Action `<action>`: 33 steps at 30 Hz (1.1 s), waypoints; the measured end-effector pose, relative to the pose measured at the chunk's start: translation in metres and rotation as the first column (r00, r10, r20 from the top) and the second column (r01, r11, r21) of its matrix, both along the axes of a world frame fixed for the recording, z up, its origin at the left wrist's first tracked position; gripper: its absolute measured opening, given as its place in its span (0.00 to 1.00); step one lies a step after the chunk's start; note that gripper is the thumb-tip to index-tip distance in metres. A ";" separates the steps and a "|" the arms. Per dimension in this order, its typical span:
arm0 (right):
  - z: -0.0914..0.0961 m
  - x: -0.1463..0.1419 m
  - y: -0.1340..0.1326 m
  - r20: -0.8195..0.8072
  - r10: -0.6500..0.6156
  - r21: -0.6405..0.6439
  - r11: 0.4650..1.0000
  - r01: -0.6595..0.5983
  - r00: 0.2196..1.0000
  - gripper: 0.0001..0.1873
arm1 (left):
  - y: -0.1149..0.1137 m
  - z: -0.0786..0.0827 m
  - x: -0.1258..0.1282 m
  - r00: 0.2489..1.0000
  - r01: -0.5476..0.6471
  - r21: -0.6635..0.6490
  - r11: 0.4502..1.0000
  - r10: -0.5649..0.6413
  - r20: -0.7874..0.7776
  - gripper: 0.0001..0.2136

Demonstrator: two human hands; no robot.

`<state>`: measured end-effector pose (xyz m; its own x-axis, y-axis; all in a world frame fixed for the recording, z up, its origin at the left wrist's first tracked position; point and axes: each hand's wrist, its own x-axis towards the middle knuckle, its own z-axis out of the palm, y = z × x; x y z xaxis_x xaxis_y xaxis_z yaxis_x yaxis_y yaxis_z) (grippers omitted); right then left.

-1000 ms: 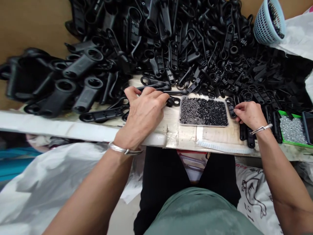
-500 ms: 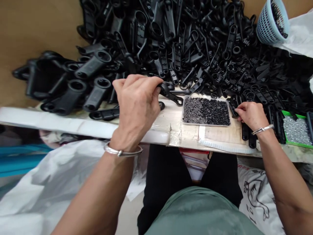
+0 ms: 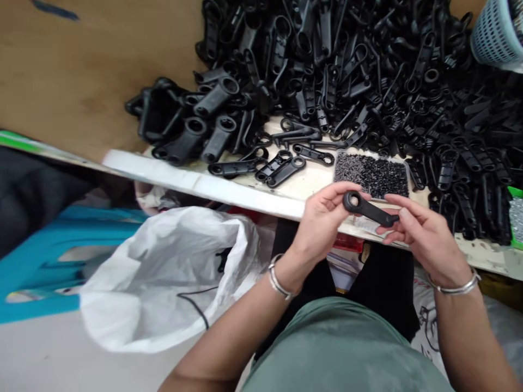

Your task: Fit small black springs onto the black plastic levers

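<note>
Beyond the lever (image 3: 371, 210), tray (image 3: 408, 181) of bits (image 3: 378, 173)

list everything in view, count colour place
bench: one, pale, middle
other parts: many, black, heaped on bench
box: one, clear, on bench
tiny pieces: many, grey/black, in box
held part: one, black, before box
basket: one, blue, upper right
tray: one, green, right edge
bits: many, silver, in tray
bag: one, white, lower left
slotted thing: one, turquoise, left
top: one, green, bottom
bracelets: two, silver, wrists
left hand: one, at held part's ring end
right hand: one, at its other end
</note>
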<state>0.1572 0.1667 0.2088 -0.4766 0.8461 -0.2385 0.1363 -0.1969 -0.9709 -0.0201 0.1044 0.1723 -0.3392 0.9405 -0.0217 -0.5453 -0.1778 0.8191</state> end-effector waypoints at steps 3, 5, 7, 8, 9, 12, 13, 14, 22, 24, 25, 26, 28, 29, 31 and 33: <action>-0.007 -0.006 -0.013 -0.086 -0.018 -0.099 0.995 0.009 0.996 0.19 | -0.002 -0.012 0.011 0.982 0.019 -0.030 0.999 -0.013 0.187 0.13; -0.009 -0.006 -0.015 -0.097 -0.043 -0.096 0.995 0.033 0.994 0.17 | -0.003 -0.017 0.012 0.979 -0.002 -0.043 0.999 0.011 0.206 0.13; -0.010 -0.003 -0.015 -0.084 -0.056 -0.077 0.996 0.049 0.995 0.17 | -0.003 -0.020 0.011 0.981 -0.010 -0.047 0.999 0.019 0.191 0.12; -0.011 -0.002 -0.014 -0.076 -0.054 -0.075 0.996 0.048 0.996 0.17 | -0.004 -0.021 0.010 0.984 -0.003 -0.044 0.999 0.011 0.180 0.12; -0.011 -0.001 -0.014 -0.071 -0.048 -0.082 0.996 0.042 0.996 0.18 | -0.004 -0.021 0.010 0.986 0.012 -0.035 0.999 -0.006 0.166 0.12; -0.016 -0.001 -0.018 -0.087 -0.042 -0.162 0.986 0.027 0.995 0.19 | -0.008 -0.020 0.010 0.990 0.087 0.003 0.996 -0.087 0.111 0.16; -0.019 -0.003 -0.021 -0.108 -0.057 -0.197 0.980 0.035 0.992 0.19 | -0.010 -0.019 0.011 0.989 0.111 0.014 0.994 -0.112 0.093 0.19; -0.022 -0.006 -0.025 -0.135 -0.085 -0.234 0.971 0.051 0.987 0.18 | -0.012 -0.019 0.013 0.989 0.127 0.017 0.992 -0.128 0.074 0.23; -0.042 -0.031 -0.057 -0.185 -0.079 -0.341 0.940 0.012 0.980 0.21 | -0.022 -0.012 0.028 0.887 0.136 -0.129 0.982 -0.179 -0.426 0.22; -0.040 -0.025 -0.056 -0.048 0.030 -0.271 0.962 -0.042 0.998 0.23 | -0.020 -0.008 0.023 0.793 0.121 -0.118 0.986 -0.167 -0.585 0.19; -0.038 -0.020 -0.053 0.031 0.069 -0.225 0.973 -0.061 0.997 0.23 | -0.018 -0.006 0.019 0.746 0.122 -0.119 0.985 -0.170 -0.644 0.18; -0.036 -0.014 -0.050 0.098 0.079 -0.172 0.983 -0.062 0.992 0.23 | -0.017 -0.004 0.015 0.703 0.131 -0.122 0.984 -0.179 -0.689 0.18; -0.032 -0.002 -0.042 0.158 -0.006 -0.053 0.998 0.015 0.987 0.23 | -0.013 0.000 0.008 0.645 0.179 -0.131 0.975 -0.217 -0.733 0.18; -0.030 0.003 -0.037 0.145 -0.082 0.004 0.997 0.082 0.986 0.22 | -0.011 0.002 0.005 0.633 0.222 -0.139 0.965 -0.251 -0.733 0.18; -0.027 0.011 -0.028 0.093 -0.187 0.077 0.981 0.180 0.978 0.22 | -0.008 0.004 0.001 0.639 0.311 -0.152 0.938 -0.325 -0.698 0.19; -0.024 0.014 -0.020 0.058 -0.199 0.100 0.976 0.192 0.978 0.24 | -0.007 0.005 0.001 0.656 0.388 -0.166 0.907 -0.398 -0.641 0.19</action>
